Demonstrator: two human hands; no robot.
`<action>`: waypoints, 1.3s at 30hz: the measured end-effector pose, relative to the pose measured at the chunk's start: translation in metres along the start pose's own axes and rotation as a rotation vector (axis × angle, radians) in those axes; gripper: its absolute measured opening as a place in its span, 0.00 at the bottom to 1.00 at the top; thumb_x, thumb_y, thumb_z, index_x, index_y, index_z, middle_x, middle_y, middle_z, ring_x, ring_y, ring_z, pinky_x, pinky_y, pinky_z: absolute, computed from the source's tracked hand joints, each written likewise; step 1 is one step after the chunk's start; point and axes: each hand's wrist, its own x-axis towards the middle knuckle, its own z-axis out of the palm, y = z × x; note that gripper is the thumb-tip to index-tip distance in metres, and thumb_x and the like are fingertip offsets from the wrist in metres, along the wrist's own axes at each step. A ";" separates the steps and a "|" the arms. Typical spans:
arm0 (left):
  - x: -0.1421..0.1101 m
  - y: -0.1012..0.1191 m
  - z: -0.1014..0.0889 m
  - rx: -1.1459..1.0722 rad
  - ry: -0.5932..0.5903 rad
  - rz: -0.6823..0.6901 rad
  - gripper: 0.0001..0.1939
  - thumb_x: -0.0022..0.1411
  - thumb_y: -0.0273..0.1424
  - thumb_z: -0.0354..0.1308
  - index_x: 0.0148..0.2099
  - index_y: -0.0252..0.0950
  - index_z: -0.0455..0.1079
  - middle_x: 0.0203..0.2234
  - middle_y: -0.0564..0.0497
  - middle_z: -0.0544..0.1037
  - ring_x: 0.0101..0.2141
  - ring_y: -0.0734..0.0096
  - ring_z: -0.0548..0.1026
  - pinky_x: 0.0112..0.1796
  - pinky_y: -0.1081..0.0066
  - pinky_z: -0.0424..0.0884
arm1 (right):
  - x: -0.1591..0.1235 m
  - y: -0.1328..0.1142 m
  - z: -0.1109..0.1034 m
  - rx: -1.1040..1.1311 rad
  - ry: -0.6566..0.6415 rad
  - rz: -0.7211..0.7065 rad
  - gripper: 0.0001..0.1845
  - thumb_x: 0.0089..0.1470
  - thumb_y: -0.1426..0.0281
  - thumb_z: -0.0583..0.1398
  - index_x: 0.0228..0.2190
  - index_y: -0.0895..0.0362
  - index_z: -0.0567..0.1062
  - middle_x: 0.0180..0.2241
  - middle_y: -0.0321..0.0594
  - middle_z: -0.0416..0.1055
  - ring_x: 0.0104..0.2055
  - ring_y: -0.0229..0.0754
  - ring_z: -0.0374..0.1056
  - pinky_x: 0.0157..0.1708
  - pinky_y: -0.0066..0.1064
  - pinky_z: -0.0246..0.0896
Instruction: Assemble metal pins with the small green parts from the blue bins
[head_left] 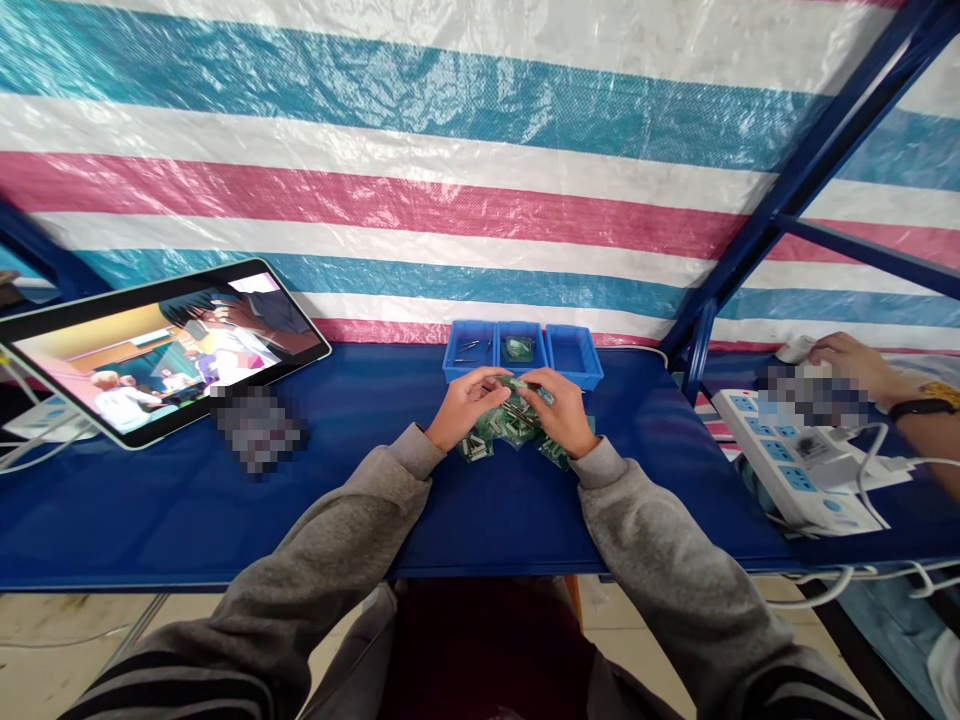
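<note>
My left hand (463, 408) and my right hand (564, 408) meet over the table, fingertips close together. Between them they pinch a small green-tinted plastic bag (514, 384), partly covered by the fingers. Under and around the hands lie several more small clear green bags (477, 446) with short silvery metal pieces inside. Just beyond the fingertips stands a blue three-compartment tray (574, 379). Its left compartment has a few thin metal pieces (468, 346), and the middle one contains a small green bag (519, 348). The exact kind of the metal pieces is too small to make out.
A tablet (172, 350) playing a video leans at the left, with a blurred-out object (259, 430) beside it. On the right are a white power strip (784, 455) with cables and another person's hand (851, 362). A blue metal frame (750, 240) and striped sheeting (450, 200) stand behind.
</note>
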 end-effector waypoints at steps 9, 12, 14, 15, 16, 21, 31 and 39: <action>0.002 0.000 -0.003 -0.058 -0.018 -0.097 0.21 0.59 0.43 0.62 0.49 0.37 0.66 0.27 0.52 0.75 0.29 0.66 0.76 0.33 0.66 0.74 | -0.001 -0.003 -0.001 0.258 0.021 0.276 0.13 0.54 0.62 0.63 0.41 0.53 0.71 0.22 0.32 0.72 0.21 0.40 0.70 0.27 0.33 0.67; 0.002 0.003 -0.002 -0.174 -0.049 -0.137 0.22 0.57 0.41 0.64 0.51 0.38 0.64 0.24 0.54 0.74 0.26 0.68 0.76 0.32 0.68 0.73 | -0.002 -0.002 -0.001 0.221 0.047 0.274 0.11 0.57 0.61 0.59 0.40 0.53 0.74 0.23 0.33 0.72 0.23 0.40 0.70 0.28 0.32 0.67; 0.002 0.003 0.000 -0.227 -0.042 -0.148 0.19 0.56 0.40 0.65 0.46 0.36 0.67 0.26 0.53 0.74 0.25 0.70 0.75 0.32 0.68 0.73 | -0.003 -0.001 -0.003 0.171 0.045 0.243 0.12 0.60 0.62 0.55 0.38 0.54 0.76 0.26 0.36 0.74 0.27 0.41 0.71 0.31 0.33 0.67; 0.002 0.003 0.000 -0.260 -0.034 -0.152 0.17 0.56 0.40 0.65 0.43 0.35 0.69 0.27 0.53 0.74 0.25 0.71 0.75 0.33 0.68 0.73 | -0.003 -0.001 -0.003 0.150 0.040 0.218 0.13 0.61 0.63 0.54 0.37 0.54 0.77 0.28 0.37 0.76 0.30 0.41 0.72 0.33 0.33 0.68; 0.002 0.003 0.000 -0.295 -0.026 -0.157 0.17 0.55 0.40 0.65 0.41 0.34 0.70 0.27 0.52 0.74 0.25 0.71 0.74 0.33 0.67 0.73 | -0.002 0.000 -0.003 0.135 0.033 0.188 0.13 0.61 0.64 0.54 0.37 0.54 0.78 0.31 0.38 0.76 0.33 0.42 0.72 0.35 0.34 0.68; 0.003 0.001 0.000 -0.320 -0.021 -0.170 0.19 0.61 0.46 0.58 0.40 0.34 0.75 0.34 0.47 0.75 0.33 0.66 0.74 0.34 0.67 0.73 | 0.000 0.004 -0.003 0.077 0.037 0.081 0.09 0.58 0.64 0.58 0.36 0.53 0.77 0.44 0.45 0.73 0.45 0.46 0.71 0.41 0.36 0.70; 0.001 0.003 0.001 0.018 -0.060 -0.101 0.20 0.57 0.47 0.62 0.40 0.34 0.72 0.23 0.52 0.72 0.25 0.70 0.69 0.29 0.70 0.69 | -0.001 0.000 0.000 0.008 0.044 0.146 0.11 0.57 0.61 0.59 0.38 0.54 0.74 0.29 0.38 0.75 0.30 0.42 0.71 0.35 0.34 0.69; 0.002 0.001 0.000 -0.213 0.065 -0.148 0.22 0.57 0.42 0.64 0.48 0.36 0.65 0.21 0.56 0.70 0.24 0.71 0.72 0.31 0.68 0.74 | -0.001 -0.001 -0.003 -0.043 -0.031 -0.097 0.13 0.59 0.67 0.55 0.43 0.54 0.75 0.51 0.49 0.67 0.52 0.49 0.66 0.48 0.43 0.67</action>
